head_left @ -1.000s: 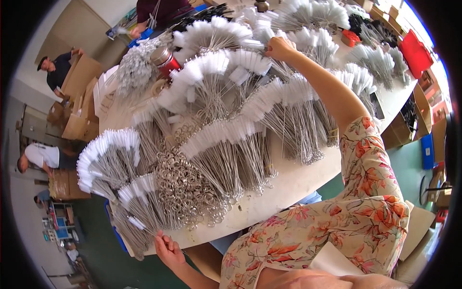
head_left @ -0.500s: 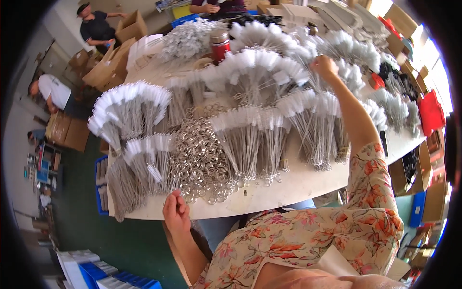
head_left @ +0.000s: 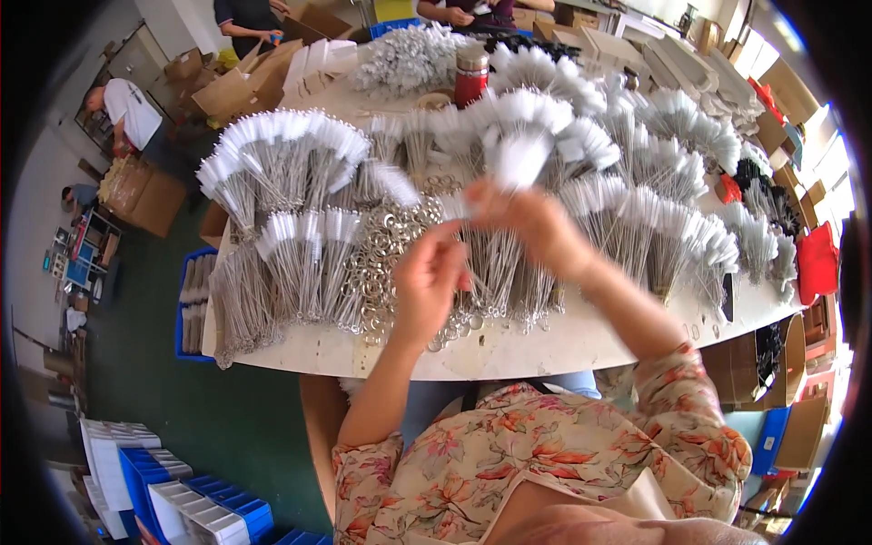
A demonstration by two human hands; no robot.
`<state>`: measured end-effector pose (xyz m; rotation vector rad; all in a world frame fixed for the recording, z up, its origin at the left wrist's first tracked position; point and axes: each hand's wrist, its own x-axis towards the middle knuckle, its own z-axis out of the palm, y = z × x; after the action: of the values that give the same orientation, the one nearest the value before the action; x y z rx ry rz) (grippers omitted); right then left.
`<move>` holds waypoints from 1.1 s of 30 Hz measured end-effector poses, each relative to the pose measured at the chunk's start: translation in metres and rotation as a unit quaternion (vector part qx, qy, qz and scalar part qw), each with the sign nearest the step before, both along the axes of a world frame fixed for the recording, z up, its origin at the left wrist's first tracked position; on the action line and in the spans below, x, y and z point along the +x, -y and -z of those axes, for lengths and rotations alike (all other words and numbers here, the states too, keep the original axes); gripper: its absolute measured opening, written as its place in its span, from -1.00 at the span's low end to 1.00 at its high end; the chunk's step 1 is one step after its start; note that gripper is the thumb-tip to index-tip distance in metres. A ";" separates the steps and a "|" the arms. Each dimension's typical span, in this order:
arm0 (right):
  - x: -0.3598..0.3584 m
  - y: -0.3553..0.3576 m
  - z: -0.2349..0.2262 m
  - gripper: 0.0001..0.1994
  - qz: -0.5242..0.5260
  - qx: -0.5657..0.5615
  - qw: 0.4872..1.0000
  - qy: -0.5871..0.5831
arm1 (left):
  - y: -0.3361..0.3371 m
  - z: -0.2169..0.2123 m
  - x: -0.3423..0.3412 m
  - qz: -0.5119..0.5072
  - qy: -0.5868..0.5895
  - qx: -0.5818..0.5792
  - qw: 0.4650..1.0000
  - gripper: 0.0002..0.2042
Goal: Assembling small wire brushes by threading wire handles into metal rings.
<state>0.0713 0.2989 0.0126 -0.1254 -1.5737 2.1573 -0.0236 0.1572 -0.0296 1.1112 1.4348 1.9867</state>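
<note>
Over the middle of the table, my right hand (head_left: 536, 227) is closed around a blurred bunch of white-bristled wire brushes (head_left: 518, 161), heads pointing away from me. My left hand (head_left: 429, 282) meets it from the left, fingers curled and pinched; what sits between them is too small to make out. A tilted, smeared brush head (head_left: 396, 185) shows just beyond the left hand, and I cannot tell whether a hand holds it. Below both hands lies a heap of metal rings (head_left: 381, 263), partly hidden by my left hand. Wire brushes (head_left: 495, 272) stand fanned in bundles beside the rings.
More brush bundles (head_left: 286, 154) cover the pale table (head_left: 363, 357). A red flask (head_left: 471, 77) stands toward the back. Blue bins (head_left: 195, 304) sit by the left edge, cartons (head_left: 145, 195) beyond. Other people (head_left: 136, 113) work at the left and far side.
My right hand has come back from the far right brushes to the middle, with a bunch in it. My left hand has risen from the table's front edge to meet it. The view has shifted.
</note>
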 end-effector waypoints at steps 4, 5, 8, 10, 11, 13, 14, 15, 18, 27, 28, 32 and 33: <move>0.000 0.053 0.021 -0.74 -0.026 0.140 0.985 0.100 | -0.002 0.016 -0.006 -0.059 -0.186 -0.011 0.981 -0.78; 0.003 0.061 0.021 -0.68 -0.030 0.107 0.992 0.053 | 0.008 0.012 -0.006 -0.068 -0.240 -0.014 0.968 -0.77; 0.010 0.063 0.021 -0.64 -0.005 0.056 0.991 -0.119 | 0.033 0.001 0.002 -0.070 -0.242 -0.016 0.968 -0.88; 0.015 0.031 0.052 -0.63 0.125 0.137 0.983 0.009 | 0.032 0.000 0.000 -0.180 -0.211 0.138 0.951 -0.87; 0.016 0.030 0.050 -0.64 0.101 0.160 0.979 0.070 | 0.034 -0.003 0.001 -0.225 -0.313 0.134 0.913 -0.84; 0.018 0.042 0.054 -0.65 0.026 0.049 0.991 0.125 | 0.028 0.007 0.004 -0.154 -0.405 0.137 0.891 -0.86; 0.013 0.057 0.057 -0.66 -0.019 -0.084 0.990 0.114 | 0.024 0.022 -0.001 -0.057 -0.439 0.147 0.885 -0.87; 0.008 0.068 0.052 -0.71 -0.001 -0.196 0.979 0.055 | 0.020 0.031 0.012 -0.147 -0.444 0.188 0.864 -0.85; 0.000 0.067 0.059 -0.80 -0.013 -0.382 0.923 -0.042 | 0.022 0.037 0.012 -0.153 -0.531 0.100 0.828 -0.76; 0.030 0.080 0.040 -0.91 -0.106 0.333 0.920 0.175 | 0.049 0.020 -0.004 0.042 -0.180 0.044 0.982 -0.09; 0.034 0.091 0.045 -0.91 -0.063 0.412 0.897 0.144 | 0.050 0.030 0.012 0.135 -0.153 0.002 0.979 -0.05; 0.052 0.084 0.046 -0.89 -0.105 0.297 0.926 0.209 | 0.075 0.045 0.017 0.172 0.029 -0.012 0.985 -0.25; 0.055 0.083 0.042 -0.87 -0.131 0.265 0.923 0.246 | 0.085 0.051 0.011 0.131 -0.130 -0.034 0.982 -0.44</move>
<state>0.1262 0.2164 -0.0298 -0.3135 -2.5398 1.8818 -0.0130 0.0725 -0.0803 1.4875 1.3854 1.6459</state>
